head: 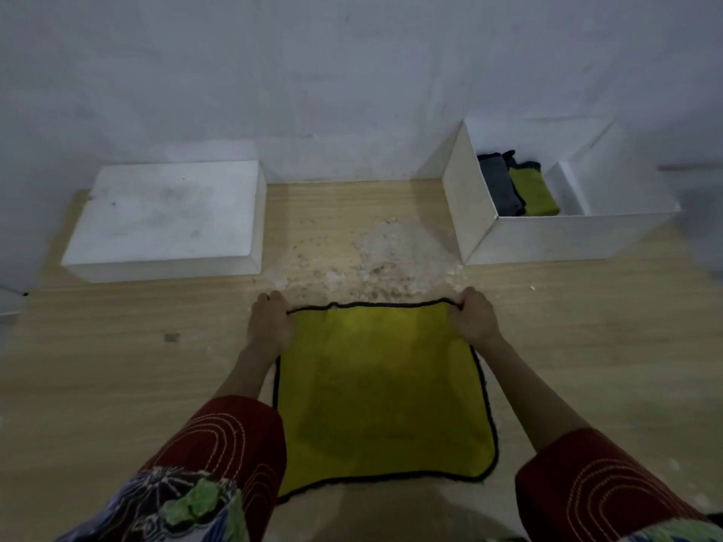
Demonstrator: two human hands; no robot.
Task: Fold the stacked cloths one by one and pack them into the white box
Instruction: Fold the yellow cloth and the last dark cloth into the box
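Your left hand point(270, 318) and right hand point(473, 318) each grip a far corner of the yellow cloth point(383, 389), fingers curled over its black edge, which runs straight between them. The cloth lies spread flat on the wooden table point(117, 365), right in front of you. The white box point(547, 236) stands open at the far right, with a folded grey cloth point(500, 185) and a folded green cloth point(536, 193) side by side inside. A white block point(168, 213) sits far left, and pale crumbs point(375, 260) lie scattered between the two.
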